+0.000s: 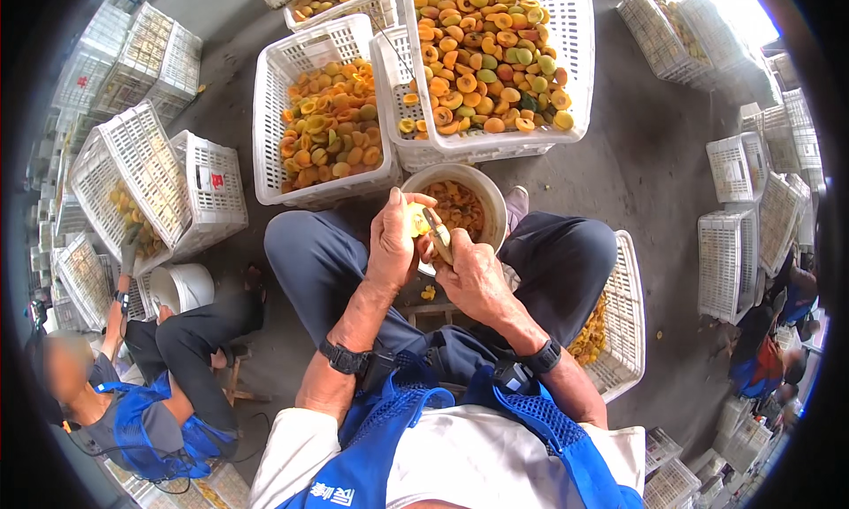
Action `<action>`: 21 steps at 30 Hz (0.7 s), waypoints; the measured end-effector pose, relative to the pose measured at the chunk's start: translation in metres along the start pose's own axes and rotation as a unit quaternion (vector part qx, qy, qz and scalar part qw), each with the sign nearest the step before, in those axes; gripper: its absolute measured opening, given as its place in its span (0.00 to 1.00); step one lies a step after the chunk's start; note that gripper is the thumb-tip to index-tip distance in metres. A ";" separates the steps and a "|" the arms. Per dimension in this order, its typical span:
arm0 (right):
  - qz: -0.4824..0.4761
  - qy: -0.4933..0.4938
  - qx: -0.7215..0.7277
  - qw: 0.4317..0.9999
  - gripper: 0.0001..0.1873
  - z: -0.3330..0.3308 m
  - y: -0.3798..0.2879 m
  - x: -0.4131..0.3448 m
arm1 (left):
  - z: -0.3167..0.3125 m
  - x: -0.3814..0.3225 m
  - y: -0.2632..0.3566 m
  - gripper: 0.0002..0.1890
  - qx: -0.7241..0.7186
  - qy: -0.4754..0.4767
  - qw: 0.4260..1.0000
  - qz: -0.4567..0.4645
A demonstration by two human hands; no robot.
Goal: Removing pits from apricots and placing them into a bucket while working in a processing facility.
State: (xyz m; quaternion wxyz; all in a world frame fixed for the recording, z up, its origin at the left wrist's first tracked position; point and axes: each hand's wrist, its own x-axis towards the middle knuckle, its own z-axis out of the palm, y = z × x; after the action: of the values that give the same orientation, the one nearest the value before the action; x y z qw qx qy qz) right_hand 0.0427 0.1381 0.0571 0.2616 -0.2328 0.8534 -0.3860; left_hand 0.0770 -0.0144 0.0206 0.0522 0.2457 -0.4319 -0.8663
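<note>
My left hand (392, 240) holds a yellow piece of stone fruit (418, 220), apparently a halved apricot, between thumb and fingers. A small knife with a pale handle (440, 238) is gripped in my right hand (474, 275), its blade against or very near the fruit. Both hands are close together above my lap, over the near left rim of a white bucket (494, 194). Inside the bucket lie orange-brown fruit scraps (457, 207). My fingers hide part of the fruit and of the knife.
Ahead stand white plastic crates of cut fruit, one at the left (260, 121) and a raised one at the right (578, 58). Another crate (627, 310) sits beside my right leg. A co-worker (142, 416) sits at the left, reaching toward a tilted crate (99, 154). Crate stacks (726, 263) line the right.
</note>
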 end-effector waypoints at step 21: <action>-0.036 -0.082 -0.006 0.996 0.15 -0.002 -0.002 0.013 | -0.010 0.002 0.006 0.15 0.411 0.017 0.847 0.337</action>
State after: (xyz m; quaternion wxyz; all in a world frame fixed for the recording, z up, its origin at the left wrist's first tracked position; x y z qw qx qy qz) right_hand 0.0321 0.1302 0.0565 0.3150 -0.2961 0.8226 -0.3695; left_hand 0.0791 -0.0260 0.0190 0.2426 0.0983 -0.8037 -0.5343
